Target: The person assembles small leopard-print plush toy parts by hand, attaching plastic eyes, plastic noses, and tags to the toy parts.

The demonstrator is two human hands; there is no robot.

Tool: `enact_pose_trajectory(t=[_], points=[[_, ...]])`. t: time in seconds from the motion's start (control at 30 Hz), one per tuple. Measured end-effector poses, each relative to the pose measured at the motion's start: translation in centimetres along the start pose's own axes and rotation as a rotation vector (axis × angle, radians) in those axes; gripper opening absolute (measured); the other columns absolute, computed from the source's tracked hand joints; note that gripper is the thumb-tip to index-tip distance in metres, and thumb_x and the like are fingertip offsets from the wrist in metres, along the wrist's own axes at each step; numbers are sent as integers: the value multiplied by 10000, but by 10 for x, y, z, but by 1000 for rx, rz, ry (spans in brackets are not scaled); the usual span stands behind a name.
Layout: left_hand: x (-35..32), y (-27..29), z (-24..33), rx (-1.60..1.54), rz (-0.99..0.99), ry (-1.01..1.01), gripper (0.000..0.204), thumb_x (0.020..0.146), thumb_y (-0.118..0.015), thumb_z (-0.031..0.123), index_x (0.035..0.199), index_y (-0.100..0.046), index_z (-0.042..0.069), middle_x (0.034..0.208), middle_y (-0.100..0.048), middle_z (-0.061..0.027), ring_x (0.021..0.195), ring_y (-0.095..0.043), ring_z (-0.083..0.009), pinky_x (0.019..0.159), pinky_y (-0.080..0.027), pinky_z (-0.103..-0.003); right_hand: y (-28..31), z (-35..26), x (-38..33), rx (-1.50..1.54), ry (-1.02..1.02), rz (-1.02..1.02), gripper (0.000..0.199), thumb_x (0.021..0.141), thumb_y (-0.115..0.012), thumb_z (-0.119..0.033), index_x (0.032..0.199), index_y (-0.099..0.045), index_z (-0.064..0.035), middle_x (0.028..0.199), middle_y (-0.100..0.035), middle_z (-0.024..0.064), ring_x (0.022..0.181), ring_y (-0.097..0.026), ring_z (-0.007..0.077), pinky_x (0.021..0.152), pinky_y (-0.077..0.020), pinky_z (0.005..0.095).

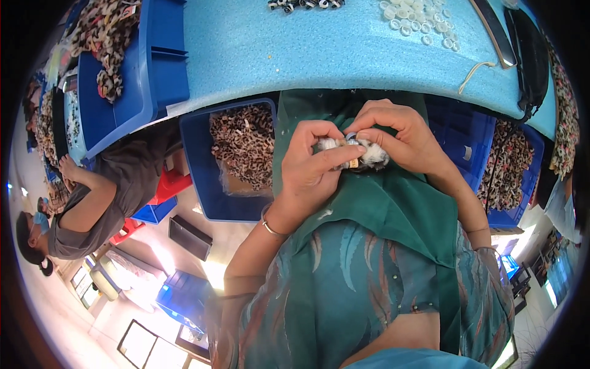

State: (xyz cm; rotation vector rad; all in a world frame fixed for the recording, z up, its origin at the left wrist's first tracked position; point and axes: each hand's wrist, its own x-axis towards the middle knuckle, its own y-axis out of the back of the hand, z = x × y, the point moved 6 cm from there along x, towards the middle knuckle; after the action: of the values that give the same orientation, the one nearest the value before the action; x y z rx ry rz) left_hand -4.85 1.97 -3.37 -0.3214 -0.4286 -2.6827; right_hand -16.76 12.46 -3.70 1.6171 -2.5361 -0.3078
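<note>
Over my lap, my left hand (307, 166) and my right hand (402, 135) hold a small fluffy black-and-white piece (376, 157) between them. The fingers of both hands are pinched onto it, and the two thumbs nearly meet over its middle. A narrow pale band with a yellowish patch shows around the piece between the thumbs. Some of the piece is hidden behind my fingers, so its exact kind cannot be made out. Beneath it lies my green apron (381, 203).
A blue-covered table (246, 55) spans the far side, with loose clear plastic rings (418, 21) and black-and-white pieces (301, 5) on it. Blue crates (227, 212) of patterned fuzzy pieces (246, 144) stand at both sides. A masked co-worker (92, 203) sits at left.
</note>
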Motion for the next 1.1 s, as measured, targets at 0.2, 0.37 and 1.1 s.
enact_pose_trajectory(t=[0.2, 0.37, 1.1], points=[[-5, -2, -11, -60, 20, 16, 404, 669, -767, -122, 982, -753, 133, 1068, -571, -109, 859, -596, -169, 708, -499, -252, -4, 8, -3, 103, -119, -17, 108, 862, -625, -49, 935, -692, -7, 848, -648, 63, 831, -606, 157, 768, -464, 275], [-5, -5, -11, -41, 14, 64, 411, 690, -705, -149, 983, -752, 135, 1002, -590, -89, 834, -604, -173, 699, -501, -252, -3, 17, -8, 176, -201, 14, 124, 872, -627, -91, 932, -693, -5, 875, -668, 59, 849, -615, 129, 778, -472, 267], [9, -6, 0, 158, -43, -75, 487, 662, -670, -102, 1110, -581, 70, 906, -627, -111, 783, -620, -303, 673, -513, -358, -8, 2, -6, -87, 110, 51, 296, 740, -711, -35, 1017, -605, -38, 873, -587, 104, 783, -588, 275, 681, -473, 346]])
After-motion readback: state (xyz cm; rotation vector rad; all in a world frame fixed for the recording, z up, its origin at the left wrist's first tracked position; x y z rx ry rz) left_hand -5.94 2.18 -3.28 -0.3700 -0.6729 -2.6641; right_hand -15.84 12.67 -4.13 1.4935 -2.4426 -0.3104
